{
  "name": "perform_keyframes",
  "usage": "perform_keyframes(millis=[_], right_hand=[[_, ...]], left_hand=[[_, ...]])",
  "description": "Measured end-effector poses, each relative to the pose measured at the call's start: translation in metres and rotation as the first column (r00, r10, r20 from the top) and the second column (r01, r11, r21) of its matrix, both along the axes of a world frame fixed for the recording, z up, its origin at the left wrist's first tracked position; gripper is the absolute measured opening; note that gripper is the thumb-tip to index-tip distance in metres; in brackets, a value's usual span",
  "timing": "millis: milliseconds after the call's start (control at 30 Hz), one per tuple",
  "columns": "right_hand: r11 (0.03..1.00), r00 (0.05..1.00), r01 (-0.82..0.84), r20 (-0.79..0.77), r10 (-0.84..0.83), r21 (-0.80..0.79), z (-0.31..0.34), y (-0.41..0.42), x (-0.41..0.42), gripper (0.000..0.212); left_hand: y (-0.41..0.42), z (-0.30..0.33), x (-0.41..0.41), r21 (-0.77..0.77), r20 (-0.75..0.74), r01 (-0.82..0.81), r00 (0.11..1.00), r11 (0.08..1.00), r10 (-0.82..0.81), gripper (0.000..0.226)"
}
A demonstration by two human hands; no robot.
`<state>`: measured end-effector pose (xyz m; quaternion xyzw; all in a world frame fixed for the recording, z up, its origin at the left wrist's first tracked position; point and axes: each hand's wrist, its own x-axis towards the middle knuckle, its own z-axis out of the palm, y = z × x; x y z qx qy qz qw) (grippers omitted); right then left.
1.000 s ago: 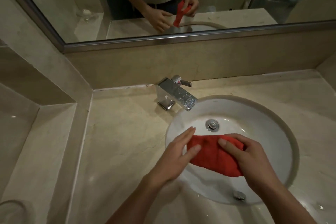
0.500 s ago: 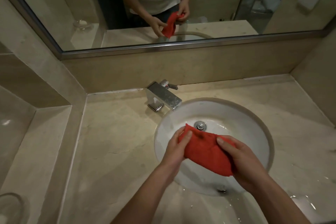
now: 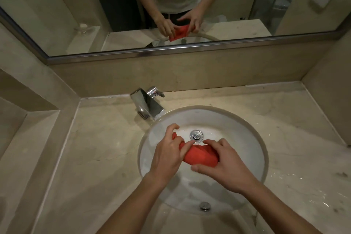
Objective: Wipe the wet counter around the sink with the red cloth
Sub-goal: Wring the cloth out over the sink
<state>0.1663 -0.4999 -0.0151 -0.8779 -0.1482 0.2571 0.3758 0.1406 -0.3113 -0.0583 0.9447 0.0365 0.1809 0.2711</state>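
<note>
Beige stone counter (image 3: 106,157) surrounding a round white sink (image 3: 247,135). Fingers (image 3: 187,145) of the left hand (image 3: 167,159) pinch one end of the red cloth (image 3: 201,156); the right hand (image 3: 226,169) curls its fingers around the other end. The cloth, bunched into a roll, is held above the basin near the drain (image 3: 196,136), clear of the counter. Water droplets (image 3: 321,197) glint at right. A flat, folded pad would likely wipe best, starting there and working around the faucet (image 3: 150,106).
</note>
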Motion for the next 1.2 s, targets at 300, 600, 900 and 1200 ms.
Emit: perform_keyframes(millis=[300, 600, 900, 1200], right_hand=[[0.86, 0.897, -0.356, 0.125, 0.425, -0.366, -0.015, 0.002, 0.013, 0.073], [0.752, 0.84, -0.412, 0.105, 0.532, -0.514, -0.018, 0.009, 0.018, 0.052], [0.94, 0.694, 0.026, -0.683, 0.228, 0.34, 0.005, 0.009, 0.023, 0.038], [0.869, 0.551, 0.279, -0.809, 0.204, 0.409, 0.002, 0.033, -0.006, 0.025]], left_hand=[[-0.001, -0.006, 0.0, 0.19, -0.004, 0.052, 0.999, 0.98, -0.052, 0.057], [-0.001, 0.008, 0.01, 0.384, -0.465, 0.056, 0.874, 0.922, 0.14, 0.072], [0.011, 0.013, -0.006, -0.65, -0.294, -0.227, 0.955, 0.725, 0.036, 0.037], [-0.027, 0.008, 0.008, -0.717, -0.215, -0.21, 0.974, -0.665, -0.076, 0.081]])
